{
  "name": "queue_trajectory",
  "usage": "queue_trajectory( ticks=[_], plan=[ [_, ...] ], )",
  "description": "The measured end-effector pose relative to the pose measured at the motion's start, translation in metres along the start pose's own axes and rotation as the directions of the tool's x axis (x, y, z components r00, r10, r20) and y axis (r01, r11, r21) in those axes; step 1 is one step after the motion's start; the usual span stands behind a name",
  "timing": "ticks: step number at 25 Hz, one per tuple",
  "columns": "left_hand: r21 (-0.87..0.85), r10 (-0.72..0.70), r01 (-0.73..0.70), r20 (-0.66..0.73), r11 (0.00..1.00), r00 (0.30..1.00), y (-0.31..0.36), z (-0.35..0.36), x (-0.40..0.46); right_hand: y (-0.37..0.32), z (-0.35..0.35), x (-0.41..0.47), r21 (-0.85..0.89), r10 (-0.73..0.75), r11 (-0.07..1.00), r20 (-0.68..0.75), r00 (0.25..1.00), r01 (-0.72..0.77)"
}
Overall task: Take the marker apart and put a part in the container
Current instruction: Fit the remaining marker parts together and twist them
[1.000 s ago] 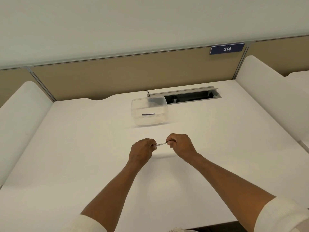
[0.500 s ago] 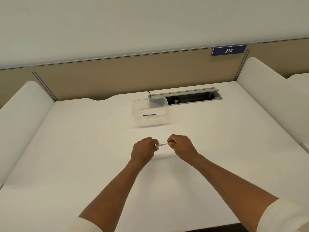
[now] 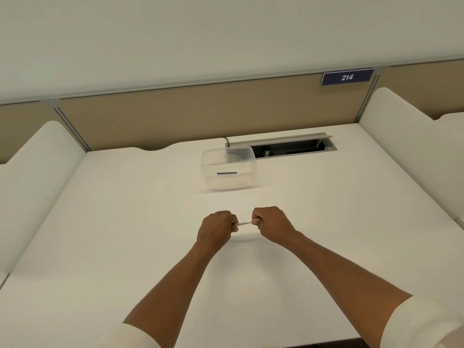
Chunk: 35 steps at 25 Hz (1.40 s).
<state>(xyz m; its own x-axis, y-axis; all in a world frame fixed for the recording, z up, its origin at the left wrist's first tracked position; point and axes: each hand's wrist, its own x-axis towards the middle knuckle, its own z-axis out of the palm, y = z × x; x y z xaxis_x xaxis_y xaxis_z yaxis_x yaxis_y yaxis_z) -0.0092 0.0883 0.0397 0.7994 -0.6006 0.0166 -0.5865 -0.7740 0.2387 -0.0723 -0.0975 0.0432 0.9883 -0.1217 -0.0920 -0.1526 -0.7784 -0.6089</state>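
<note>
Above desk [image 3: 125,247], L hand [image 3: 217,228] & R hand [image 3: 270,222] both fisted round marker [image 3: 242,224], container [image 3: 228,168] beyond

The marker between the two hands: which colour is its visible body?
White, with small dark print along it, on the marker; the head view shows it best.

White counter [image 3: 125,234] filling the lower and middle frame, clear plastic container [image 3: 228,168] standing on it just above centre, small dark strip inside, open metal cable tray [image 3: 288,146] set into the counter's far edge, touching the container's upper right
</note>
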Motion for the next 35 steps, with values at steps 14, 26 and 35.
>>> queue_trajectory(
  ticks=[14,26,35],
  plan=[
    [0.071,0.069,-0.064,-0.074,0.995,0.995,-0.005,-0.013,0.003,-0.008,-0.005,0.004,-0.043,-0.016,0.999,0.038,0.999,0.018],
    [0.023,0.053,-0.051,-0.094,0.998,0.994,0.003,-0.006,-0.002,-0.001,-0.007,0.002,-0.258,-0.205,0.949,-0.061,0.977,0.183],
    [0.020,0.033,-0.031,-0.125,0.999,0.992,0.001,-0.015,0.000,-0.015,-0.005,0.009,0.066,0.057,0.996,0.040,0.998,-0.060]
  ],
)
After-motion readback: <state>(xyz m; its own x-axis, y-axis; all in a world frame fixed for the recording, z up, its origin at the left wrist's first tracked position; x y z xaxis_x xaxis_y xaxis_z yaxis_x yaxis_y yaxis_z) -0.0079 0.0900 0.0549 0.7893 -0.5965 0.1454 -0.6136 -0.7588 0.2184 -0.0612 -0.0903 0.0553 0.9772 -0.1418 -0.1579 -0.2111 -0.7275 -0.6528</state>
